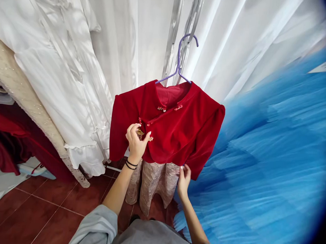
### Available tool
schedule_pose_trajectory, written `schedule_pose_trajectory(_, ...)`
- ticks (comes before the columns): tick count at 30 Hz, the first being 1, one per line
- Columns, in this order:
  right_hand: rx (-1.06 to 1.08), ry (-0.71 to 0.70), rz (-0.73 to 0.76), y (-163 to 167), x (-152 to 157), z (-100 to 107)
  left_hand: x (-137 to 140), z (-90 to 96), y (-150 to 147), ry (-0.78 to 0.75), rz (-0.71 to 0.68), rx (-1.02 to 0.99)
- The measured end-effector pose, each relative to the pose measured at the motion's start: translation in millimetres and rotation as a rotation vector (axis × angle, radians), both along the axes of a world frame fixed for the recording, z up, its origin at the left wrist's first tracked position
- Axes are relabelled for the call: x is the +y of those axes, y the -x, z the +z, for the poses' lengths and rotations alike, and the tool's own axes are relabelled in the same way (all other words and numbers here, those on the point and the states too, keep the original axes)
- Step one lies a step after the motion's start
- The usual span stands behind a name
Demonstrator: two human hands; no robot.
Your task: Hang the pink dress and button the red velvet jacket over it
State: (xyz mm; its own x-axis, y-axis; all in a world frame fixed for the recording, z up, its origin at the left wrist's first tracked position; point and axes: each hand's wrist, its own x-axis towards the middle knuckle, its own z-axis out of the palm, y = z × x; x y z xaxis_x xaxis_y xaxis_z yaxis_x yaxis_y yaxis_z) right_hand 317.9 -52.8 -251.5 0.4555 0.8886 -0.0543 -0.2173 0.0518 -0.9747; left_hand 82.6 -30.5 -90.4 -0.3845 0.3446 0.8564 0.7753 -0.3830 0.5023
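A red velvet jacket (176, 133) hangs in front of me on a purple hanger (179, 58). Small knotted fasteners (161, 108) sit at its collar and along the slanted front. My left hand (136, 142) is at the front edge on the jacket's left side, thumb and fingers curled around the cloth beside a gold ornament (140, 133). Lower on the right, my right hand (184, 180) pinches the bottom hem near the sleeve. Beneath the jacket shows a shiny pinkish-beige skirt (152, 179) with a textured surface.
White dresses (59, 70) hang on the left, beside a sparkly cream garment (31, 98) and dark red clothes (40, 142). A large blue tulle dress (269, 159) fills the right. Behind are a white curtain (118, 33) and a metal rack (172, 36). The floor (50, 218) is red tile.
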Motion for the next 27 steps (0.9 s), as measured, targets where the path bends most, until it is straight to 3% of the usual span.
schedule_pose_trajectory(2,-0.341,-0.232,-0.182,-4,0,35,-11,-20.4,-12,0.0,0.009,-0.042)
schedule_pose_trajectory(4,-0.701,-0.509,-0.278,-6,8,82,-22,-43.5,-27,0.062,-0.038,-0.095)
schedule_pose_trajectory(7,-1.18,-0.896,-0.279,5,25,156,-34,-76.3,-47,0.23,-0.167,-0.16)
schedule_pose_trajectory(9,-1.463,-1.081,-0.194,20,39,198,-37,-91.1,-56,0.32,-0.238,-0.216)
schedule_pose_trajectory(12,-1.747,-1.12,0.093,52,59,245,-34,-98.7,-62,0.395,-0.286,-0.362)
schedule_pose_trajectory(15,-1.812,-1.052,0.368,82,70,280,-27,-95.6,-59,0.446,-0.388,-0.501)
schedule_pose_trajectory(19,-1.753,-1.097,0.52,103,69,306,-25,-96.4,-49,0.426,-0.548,-0.593)
schedule_pose_trajectory(25,-2.03,-0.895,0.651,85,71,286,-36,-120.4,-44,0.494,-0.651,-0.567)
schedule_pose_trajectory(27,-2.029,-0.91,0.697,78,66,284,-38,-124.7,-44,0.491,-0.635,-0.556)
